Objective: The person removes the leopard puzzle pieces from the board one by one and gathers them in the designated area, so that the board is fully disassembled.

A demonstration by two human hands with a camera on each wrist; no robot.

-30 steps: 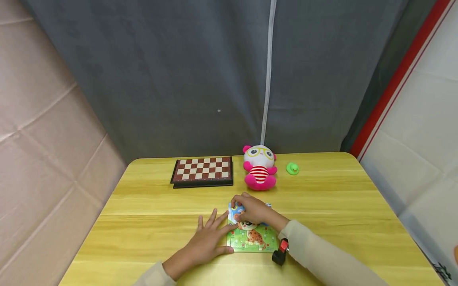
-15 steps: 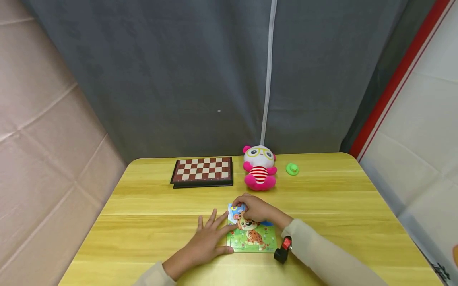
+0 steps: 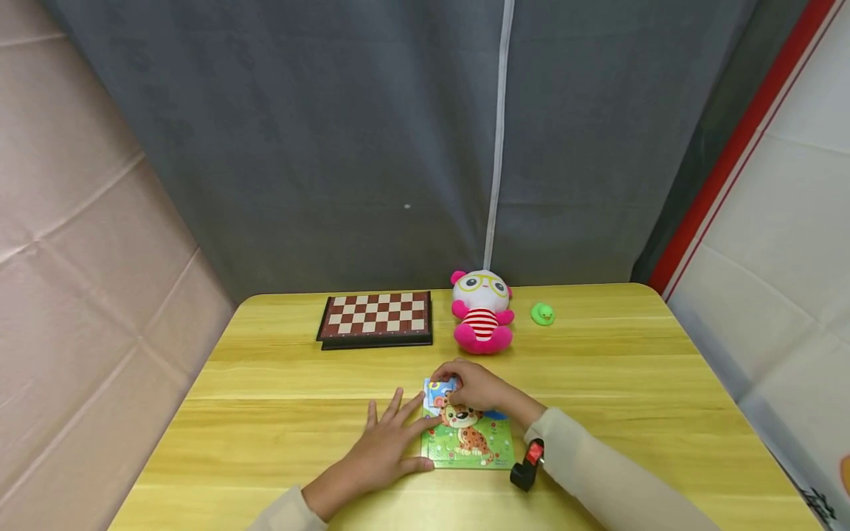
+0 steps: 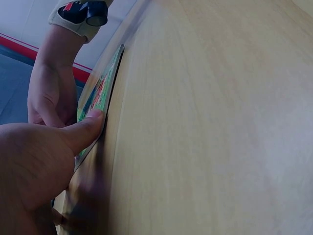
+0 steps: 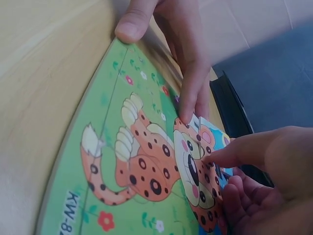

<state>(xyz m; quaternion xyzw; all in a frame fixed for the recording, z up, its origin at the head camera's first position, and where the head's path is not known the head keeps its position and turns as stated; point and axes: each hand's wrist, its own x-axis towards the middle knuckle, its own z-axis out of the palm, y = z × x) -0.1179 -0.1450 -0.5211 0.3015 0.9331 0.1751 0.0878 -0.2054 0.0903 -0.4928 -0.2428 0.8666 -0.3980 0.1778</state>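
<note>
A jigsaw puzzle (image 3: pixel 471 451) with a cartoon spotted cat on green grass lies on the table in front of the person. The left hand (image 3: pixel 381 451), fingers spread, rests along its left side; in the left wrist view the thumb (image 4: pixel 90 122) presses the puzzle's edge. Over the top of the puzzle the right hand (image 3: pixel 479 388) is bent, thumb and fingers pinching a puzzle piece (image 3: pixel 441 391) with blue sky and an orange ear at the upper left. The right wrist view shows the thumb (image 5: pixel 232 151) against the cat's head; the palm side hides part of the sky.
A brown-and-white chessboard (image 3: pixel 376 317) lies at the back left. Beside it sit a pink-and-white plush panda (image 3: pixel 482 313) and a small green duck (image 3: pixel 542 314). A black wrist device (image 3: pixel 527 466) hangs at the right cuff. A grey curtain (image 3: pixel 299 147) stands behind the wooden table (image 3: pixel 598 383).
The right hand has shifted slightly right and its fingers have drawn in closer, uncovering more of the puzzle's upper left. The left hand stays in place.
</note>
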